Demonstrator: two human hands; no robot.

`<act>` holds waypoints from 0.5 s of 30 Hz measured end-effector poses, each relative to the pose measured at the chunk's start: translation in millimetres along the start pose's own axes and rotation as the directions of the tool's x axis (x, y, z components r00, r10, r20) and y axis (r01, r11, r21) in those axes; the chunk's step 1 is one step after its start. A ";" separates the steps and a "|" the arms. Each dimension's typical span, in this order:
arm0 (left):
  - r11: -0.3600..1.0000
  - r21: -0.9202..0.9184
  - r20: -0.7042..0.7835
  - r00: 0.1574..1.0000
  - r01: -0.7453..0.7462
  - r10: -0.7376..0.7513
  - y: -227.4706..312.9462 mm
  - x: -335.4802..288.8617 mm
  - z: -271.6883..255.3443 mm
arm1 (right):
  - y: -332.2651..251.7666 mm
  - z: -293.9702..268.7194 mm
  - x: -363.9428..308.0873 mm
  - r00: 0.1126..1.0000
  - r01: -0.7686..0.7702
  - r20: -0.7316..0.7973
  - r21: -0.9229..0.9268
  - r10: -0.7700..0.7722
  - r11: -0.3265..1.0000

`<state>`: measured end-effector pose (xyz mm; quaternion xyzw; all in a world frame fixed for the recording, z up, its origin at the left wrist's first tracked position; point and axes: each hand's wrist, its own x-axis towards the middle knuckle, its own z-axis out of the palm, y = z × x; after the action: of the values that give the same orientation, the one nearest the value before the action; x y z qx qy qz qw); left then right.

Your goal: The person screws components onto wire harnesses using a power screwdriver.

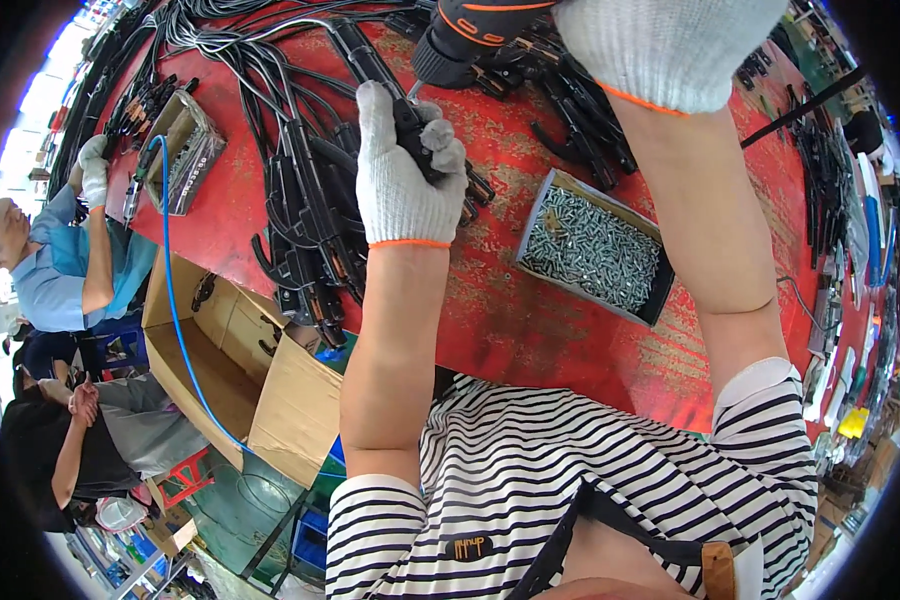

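My left hand [402, 175], in a white knit glove with an orange cuff, is closed around a black plastic handle part [417, 130] over the red table [530, 330]. My right hand [670, 45], gloved the same way, grips a black and orange power screwdriver [470, 35] at the top of the view. Its nose points down at the part in my left hand. A small open box of silver screws [592, 248] lies on the table between my forearms.
A heap of black handle parts with cables [305, 200] lies left of my left hand, more lie at the top right [580, 110]. An open cardboard carton [230, 360] stands beside the table. A gloved co-worker [70, 260] sits at the left, another person [80, 440] below.
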<state>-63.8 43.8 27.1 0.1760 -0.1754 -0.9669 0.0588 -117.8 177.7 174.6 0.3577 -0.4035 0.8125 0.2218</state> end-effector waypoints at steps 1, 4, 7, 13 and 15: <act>1.000 -0.011 0.006 1.000 0.009 -0.009 0.8 -0.3 -1.9 | 4.9 3.1 -0.1 1.000 -0.013 0.013 0.031 0.013 0.999; 1.000 -0.019 0.011 1.000 0.024 -0.023 3.7 0.0 -5.4 | 13.7 8.2 -1.2 0.998 -0.045 0.045 0.091 0.041 0.995; 0.998 -0.037 0.032 0.999 0.042 -0.040 4.2 2.2 -8.2 | 16.1 6.3 -1.6 0.995 -0.051 0.092 0.031 0.048 0.998; 0.997 -0.060 0.073 0.997 0.044 -0.040 4.4 3.0 -8.3 | 5.7 14.1 7.5 0.783 -0.508 0.040 0.618 0.621 0.600; 0.995 -0.074 0.071 0.996 0.060 -0.054 7.0 3.3 -13.5 | 17.3 13.5 4.7 0.783 -0.476 0.096 0.728 0.615 0.493</act>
<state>-61.6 32.5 16.7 0.1452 -0.1353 -0.9796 0.0317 -126.6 157.0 175.2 0.1940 -0.1229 0.9581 -0.1714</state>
